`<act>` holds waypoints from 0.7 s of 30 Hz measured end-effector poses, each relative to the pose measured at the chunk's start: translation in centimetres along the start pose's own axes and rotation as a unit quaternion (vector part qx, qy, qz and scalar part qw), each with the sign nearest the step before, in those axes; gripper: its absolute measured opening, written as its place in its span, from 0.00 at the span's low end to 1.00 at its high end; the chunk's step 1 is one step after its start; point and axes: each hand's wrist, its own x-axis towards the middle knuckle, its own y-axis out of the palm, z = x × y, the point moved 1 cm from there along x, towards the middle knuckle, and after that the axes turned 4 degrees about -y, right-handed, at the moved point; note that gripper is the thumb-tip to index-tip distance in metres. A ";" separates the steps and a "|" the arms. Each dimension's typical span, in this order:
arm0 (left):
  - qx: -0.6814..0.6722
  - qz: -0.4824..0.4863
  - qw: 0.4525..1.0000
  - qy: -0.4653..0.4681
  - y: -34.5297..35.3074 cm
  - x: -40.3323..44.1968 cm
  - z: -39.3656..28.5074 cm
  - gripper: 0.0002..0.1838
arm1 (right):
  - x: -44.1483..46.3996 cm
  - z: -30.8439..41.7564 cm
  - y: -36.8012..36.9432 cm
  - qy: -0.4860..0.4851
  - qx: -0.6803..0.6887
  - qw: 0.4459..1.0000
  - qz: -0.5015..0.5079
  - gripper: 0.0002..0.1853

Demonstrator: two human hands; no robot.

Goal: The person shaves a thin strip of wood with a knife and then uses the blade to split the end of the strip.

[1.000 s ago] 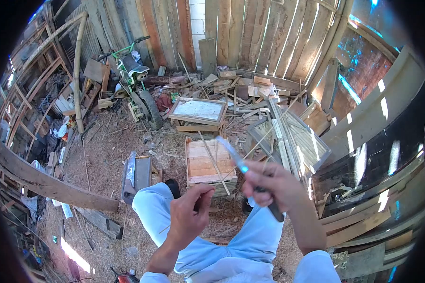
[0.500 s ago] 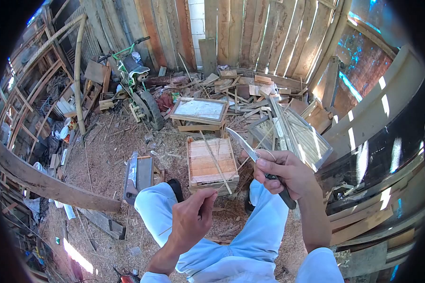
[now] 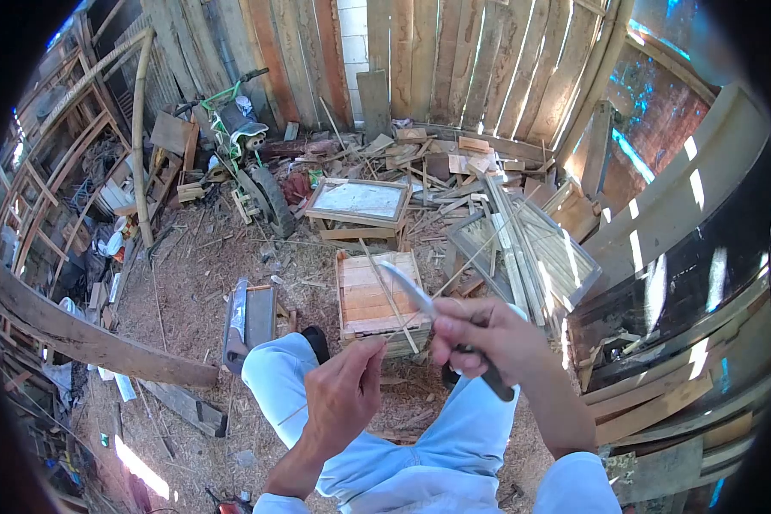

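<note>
My right hand (image 3: 497, 338) is wrapped round the dark handle of a knife (image 3: 409, 289), its bright blade pointing up and to the left. Pinched in my left hand (image 3: 345, 396) is a thin wooden strip (image 3: 293, 416); one end sticks out below the wrist, and the part towards the knife is thin and hard to follow. Both hands are above my lap, close together, with the blade over a wooden box (image 3: 348, 278). Across that box lies a light stick (image 3: 384, 287).
A handsaw (image 3: 241, 313) leans on a small dark box (image 3: 264, 313) at my left knee. Beyond stand a framed white panel (image 3: 358, 200), a small green bike (image 3: 253, 163) and a scrap-wood heap (image 3: 428, 158). Long slats (image 3: 522, 257) rest on a slatted frame at right.
My right hand and the knife have moved left and slightly down, nearer to my left hand. The left hand has hardly shifted and still pinches the strip.
</note>
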 end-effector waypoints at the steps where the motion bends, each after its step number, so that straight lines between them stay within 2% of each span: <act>1: 0.001 0.002 1.000 0.000 -0.2 -0.1 0.0 0.05 | -0.1 0.7 -0.6 -0.011 0.013 1.000 0.003 0.19; 4: 0.011 0.010 1.000 -0.015 -0.7 -0.4 0.3 0.07 | 0.2 2.0 -3.5 -0.055 0.074 0.995 -0.021 0.18; 6: 0.005 0.000 1.000 -0.001 -0.4 -0.5 0.7 0.07 | 0.1 1.8 -3.0 -0.062 0.069 0.995 -0.020 0.18; 9: 0.003 0.007 1.000 -0.009 0.0 -0.1 0.3 0.07 | 0.2 0.1 -0.9 0.024 0.075 0.996 0.048 0.17; 10: 0.003 0.008 1.000 -0.010 0.1 0.0 0.3 0.07 | 0.2 0.2 -1.1 0.025 0.076 0.996 0.048 0.17; 13: -0.016 0.001 1.000 -0.008 -0.2 0.0 0.6 0.07 | 0.1 1.7 -2.9 -0.026 0.093 0.995 -0.002 0.21; 19: 0.007 0.027 0.999 -0.029 -1.4 -0.8 2.8 0.07 | -0.3 4.8 -6.9 -0.098 0.051 0.991 -0.076 0.21; 21: -0.004 0.041 0.997 -0.063 -1.7 -0.8 3.4 0.06 | -0.1 5.1 -8.5 -0.124 0.071 0.987 -0.076 0.23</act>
